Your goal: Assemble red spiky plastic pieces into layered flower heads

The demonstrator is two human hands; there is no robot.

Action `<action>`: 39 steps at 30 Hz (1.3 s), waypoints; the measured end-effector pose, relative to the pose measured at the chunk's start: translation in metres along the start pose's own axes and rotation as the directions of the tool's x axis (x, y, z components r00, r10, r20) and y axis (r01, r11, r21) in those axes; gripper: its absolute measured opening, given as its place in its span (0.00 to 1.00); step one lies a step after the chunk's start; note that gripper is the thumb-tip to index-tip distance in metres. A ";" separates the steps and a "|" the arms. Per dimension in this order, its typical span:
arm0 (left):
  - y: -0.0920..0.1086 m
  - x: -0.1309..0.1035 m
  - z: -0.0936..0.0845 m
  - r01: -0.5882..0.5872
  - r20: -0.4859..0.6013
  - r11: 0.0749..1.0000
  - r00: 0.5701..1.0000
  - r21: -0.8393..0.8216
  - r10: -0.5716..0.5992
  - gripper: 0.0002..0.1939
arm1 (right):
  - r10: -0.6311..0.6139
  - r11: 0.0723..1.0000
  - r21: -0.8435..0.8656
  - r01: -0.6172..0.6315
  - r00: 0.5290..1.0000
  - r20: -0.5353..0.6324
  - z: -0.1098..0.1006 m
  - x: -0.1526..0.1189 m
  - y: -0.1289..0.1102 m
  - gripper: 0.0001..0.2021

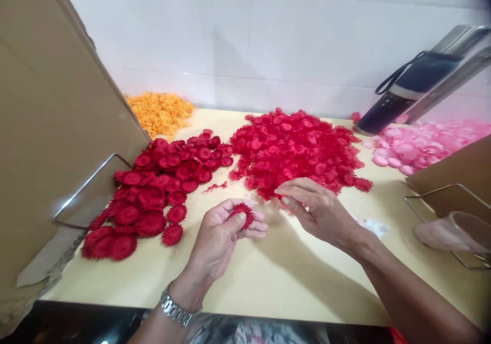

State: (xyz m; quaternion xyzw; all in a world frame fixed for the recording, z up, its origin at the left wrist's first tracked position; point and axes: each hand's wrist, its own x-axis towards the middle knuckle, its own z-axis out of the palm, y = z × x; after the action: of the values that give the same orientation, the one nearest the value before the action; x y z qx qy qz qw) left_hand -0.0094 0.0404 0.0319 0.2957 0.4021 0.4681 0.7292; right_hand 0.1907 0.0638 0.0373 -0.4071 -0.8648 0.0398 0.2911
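My left hand (226, 231) holds a round red piece with a fringed edge (242, 215), the thumb pressed on top and the fingers beneath. To its right, my right hand (310, 206) is at the near edge of a big heap of loose red fringed pieces (295, 150). Its thumb and fingertips are brought together, with a bit of red showing between them that is too small to make out. Left of my left hand lie many dark red fringed discs (153, 196), some stacked on one another and a few larger at the front.
Orange pieces (161, 111) are heaped at the back left, pink ones (429, 142) at the right. A dark blue bottle (399, 93) stands by the wall. Cardboard panels (65, 104) flank the table (291, 277). A cup (452, 231) sits in a wire holder at right.
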 end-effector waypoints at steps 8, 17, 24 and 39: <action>-0.017 -0.021 -0.007 -0.028 -0.012 1.000 1.000 0.015 0.028 0.02 | -0.085 0.992 0.099 0.079 0.995 0.053 0.015 -0.012 -0.026 0.10; -0.028 -0.029 -0.009 -0.003 -0.118 0.998 0.993 0.067 0.011 0.10 | -0.103 0.984 0.154 0.094 0.993 0.051 0.019 -0.015 -0.033 0.09; -0.034 -0.029 -0.010 -0.023 -0.131 0.977 0.990 0.212 0.052 0.16 | 0.014 0.956 0.295 0.000 0.999 -0.045 0.013 -0.008 -0.060 0.08; -0.042 -0.031 -0.007 -0.106 -0.150 0.957 0.977 0.271 0.151 0.20 | 0.045 0.946 0.324 -0.028 0.998 -0.044 0.031 -0.015 -0.069 0.06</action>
State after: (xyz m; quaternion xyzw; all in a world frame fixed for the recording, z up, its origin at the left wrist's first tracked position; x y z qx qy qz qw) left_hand -0.0038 -0.0036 0.0040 0.3742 0.5005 0.4810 0.6149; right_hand 0.1347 0.0122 0.0253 -0.3708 -0.8311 0.1761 0.3752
